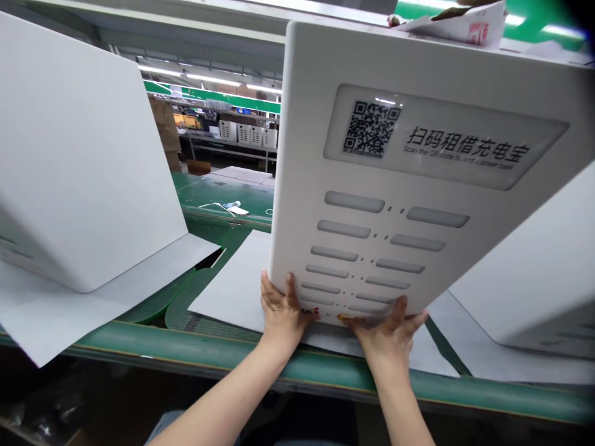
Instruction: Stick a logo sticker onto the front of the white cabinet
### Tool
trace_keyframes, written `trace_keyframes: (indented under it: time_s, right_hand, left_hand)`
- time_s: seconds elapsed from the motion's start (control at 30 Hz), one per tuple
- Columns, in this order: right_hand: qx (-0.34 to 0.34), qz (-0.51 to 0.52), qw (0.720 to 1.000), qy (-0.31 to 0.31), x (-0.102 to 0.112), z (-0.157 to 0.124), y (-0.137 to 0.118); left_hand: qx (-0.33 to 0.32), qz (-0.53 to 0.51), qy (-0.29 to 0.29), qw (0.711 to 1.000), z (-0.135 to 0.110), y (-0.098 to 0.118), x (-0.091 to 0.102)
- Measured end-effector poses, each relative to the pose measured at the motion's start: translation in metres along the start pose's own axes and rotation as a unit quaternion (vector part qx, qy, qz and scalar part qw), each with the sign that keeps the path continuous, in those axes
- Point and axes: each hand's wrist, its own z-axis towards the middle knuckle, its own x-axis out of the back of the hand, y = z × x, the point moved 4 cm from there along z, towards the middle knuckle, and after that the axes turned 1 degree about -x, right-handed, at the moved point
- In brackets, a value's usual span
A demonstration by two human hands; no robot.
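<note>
A tall white power-bank rental cabinet (418, 167) stands tilted on a grey sheet (232, 291) on the green conveyor belt, with a QR-code label and two columns of grey slots facing me. My left hand (281, 310) grips its lower left corner, fingers pressed up against the front face. My right hand (390, 328) holds the lower edge further right, fingers spread along the bottom slots. Both forearms reach up from the near edge of the bench.
Another white cabinet (79, 161) stands at the left on its own grey sheet, and a third (534, 291) sits at the right. The green belt rim (195, 353) runs along the front. Shelves with more units (246, 133) stand far back.
</note>
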Motion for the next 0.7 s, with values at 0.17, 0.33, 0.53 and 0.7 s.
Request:
trace_keyframes:
  time_s: [0.17,0.33,0.53,0.7]
  right_hand:
    - [0.063,-0.016,0.995,0.077,0.007,0.012,0.022]
    - [0.110,0.075,0.990,0.039,0.019,0.015,0.045]
    - [0.060,0.092,0.994,-0.002,0.014,0.009,0.016]
    - [0.030,0.033,0.997,0.057,0.002,0.009,0.000]
  left_hand:
    - [0.016,0.046,0.000,0.999,0.000,-0.002,-0.003]
    - [-0.018,0.013,0.010,1.000,0.002,-0.020,0.005]
    - [-0.038,-0.099,-0.019,0.994,0.007,-0.015,0.015]
    - [0.006,-0.043,0.011,0.999,0.008,0.003,0.009]
